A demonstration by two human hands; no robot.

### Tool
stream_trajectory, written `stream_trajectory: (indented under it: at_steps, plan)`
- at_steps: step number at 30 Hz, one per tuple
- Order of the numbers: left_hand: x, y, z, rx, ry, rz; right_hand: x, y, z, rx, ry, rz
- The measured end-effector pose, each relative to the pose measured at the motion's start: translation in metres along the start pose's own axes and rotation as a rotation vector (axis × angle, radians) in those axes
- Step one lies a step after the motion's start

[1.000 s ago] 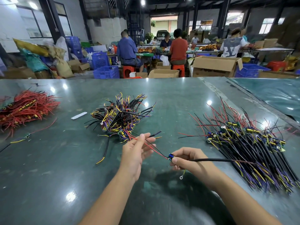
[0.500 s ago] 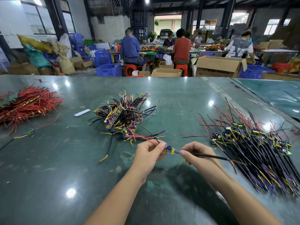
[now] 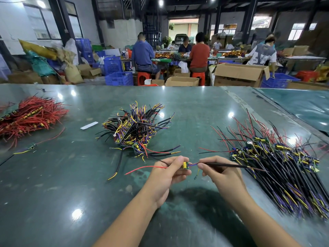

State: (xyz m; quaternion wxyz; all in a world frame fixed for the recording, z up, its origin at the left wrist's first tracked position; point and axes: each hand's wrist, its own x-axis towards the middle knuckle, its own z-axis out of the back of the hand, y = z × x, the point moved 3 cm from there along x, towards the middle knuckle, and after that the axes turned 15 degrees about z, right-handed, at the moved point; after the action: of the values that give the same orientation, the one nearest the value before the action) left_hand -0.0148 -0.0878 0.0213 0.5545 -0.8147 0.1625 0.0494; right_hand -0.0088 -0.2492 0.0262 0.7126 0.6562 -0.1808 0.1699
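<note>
The grip of the left hand (image 3: 165, 173) was narrow, thumb and fingertips pinching the small circuit board (image 3: 185, 165); the grip of the right hand (image 3: 219, 172), just beside it, was equally narrow, pinching the black sleeved cable (image 3: 236, 165) close to where its short coloured leads met the board. The 2 hands held this 1 assembly just above the bench (image 3: 71, 184), directly before the person. Its long axis ran left to right: the cable extended rightward from the right hand, its tip near the right pile (image 3: 284, 166), contact not discernible, while a red wire (image 3: 142, 169) trailed leftward from the left hand. A ring terminal (image 3: 195, 178) hung between the hands. The middle pile (image 3: 135, 129) lay ahead and left, nearer the left hand; the right pile was nearer the right hand. The red pile (image 3: 30, 118) lay well apart at far left. Bare bench showed between the piles, probably enough room to swing the cable either way.
</note>
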Motion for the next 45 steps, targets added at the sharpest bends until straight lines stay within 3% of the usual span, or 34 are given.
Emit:
stream_trajectory:
  at_steps: [10, 14, 21, 34, 42, 45]
  plan:
    - [0.001, 0.006, -0.001, -0.005, 0.032, 0.070, -0.004, 0.001, -0.005, 0.382, -0.122, -0.203]
    - [0.001, 0.008, -0.003, -0.042, 0.076, 0.074, -0.006, 0.000, -0.008, 0.327, -0.160, -0.190]
    - [0.006, 0.005, 0.010, -0.034, -0.025, 0.025, -0.005, -0.003, -0.004, 0.426, -0.080, -0.294]
    - [-0.004, -0.015, 0.021, 0.259, 0.119, 0.001, -0.007, 0.001, -0.003, 0.641, 0.165, -0.407]
    - [0.000, -0.008, 0.018, 0.188, 0.000, -0.072, -0.007, -0.003, -0.009, 0.512, 0.100, -0.312]
    - [0.002, -0.004, 0.011, 0.261, -0.031, -0.148, -0.007, -0.007, -0.011, 0.466, 0.047, -0.288]
